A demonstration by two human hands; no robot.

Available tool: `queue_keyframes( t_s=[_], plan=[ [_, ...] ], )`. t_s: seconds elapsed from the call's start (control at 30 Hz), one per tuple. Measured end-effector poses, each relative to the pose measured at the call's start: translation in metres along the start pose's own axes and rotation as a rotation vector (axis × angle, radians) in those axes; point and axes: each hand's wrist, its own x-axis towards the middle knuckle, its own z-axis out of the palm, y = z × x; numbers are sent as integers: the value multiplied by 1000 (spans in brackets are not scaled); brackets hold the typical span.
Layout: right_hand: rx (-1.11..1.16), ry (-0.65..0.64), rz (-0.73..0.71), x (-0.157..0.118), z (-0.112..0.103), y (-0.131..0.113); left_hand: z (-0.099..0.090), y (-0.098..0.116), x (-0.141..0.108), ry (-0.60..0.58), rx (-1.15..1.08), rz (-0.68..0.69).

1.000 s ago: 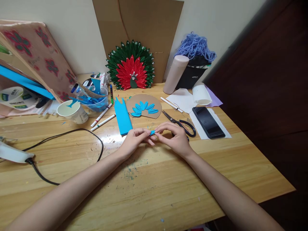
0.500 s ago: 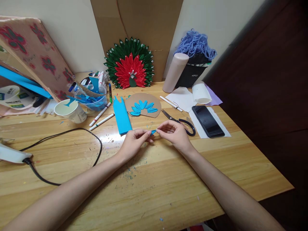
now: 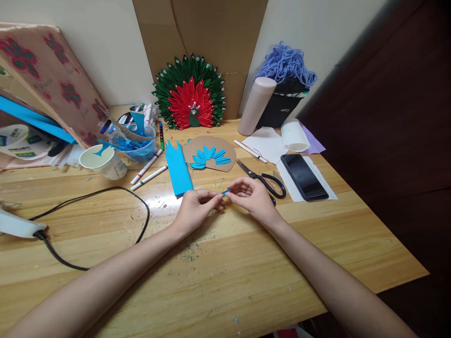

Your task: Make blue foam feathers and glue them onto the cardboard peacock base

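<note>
Between my two hands is a small blue paper petal [image 3: 226,192], mostly covered by the fingertips. My left hand [image 3: 199,204] pinches one end of it, and my right hand [image 3: 252,197] pinches the other. Just behind the hands lies a brown cardboard fan shape [image 3: 225,152] with a half ring of blue petals [image 3: 210,156] on it. A folded blue paper strip [image 3: 179,171] with a notched top lies beyond my left hand. Black-handled scissors [image 3: 259,177] rest beyond my right hand, one handle loop partly hidden by it.
A glue gun [image 3: 19,225] and its black cable are at left. Nearby stand a paper cup [image 3: 103,164] and a tub [image 3: 141,152] of blue scraps. Markers [image 3: 150,177] lie beside them. A phone [image 3: 305,178] is at right; a red-green peacock craft [image 3: 192,96] stands behind.
My right fingertips have shifted slightly left along the blue petal, and less of it shows between the hands. Other things have stayed in place.
</note>
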Motion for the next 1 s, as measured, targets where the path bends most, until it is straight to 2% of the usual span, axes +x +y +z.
queue_keyframes(
  t_s=[0.17, 0.33, 0.5, 0.57, 0.8, 1.0],
  plan=[
    [-13, 14, -8, 0, 1, 1, 0, 0, -1, -8, 95, 37],
    [-2, 73, 16, 7, -10, 0, -3, -5, 0, 50, 205, 71],
    [27, 152, 45, 15, -24, -1, -4, -6, 1, 112, 139, 64],
    [23, 137, 48, 14, -24, -1, -4, -4, 1, 119, 118, 96],
    [87, 26, 118, 5, -6, -2, -2, -3, -3, 20, 241, 134],
    [58, 50, 107, 7, -11, -1, -3, -6, -3, 71, 236, 121]
  ],
)
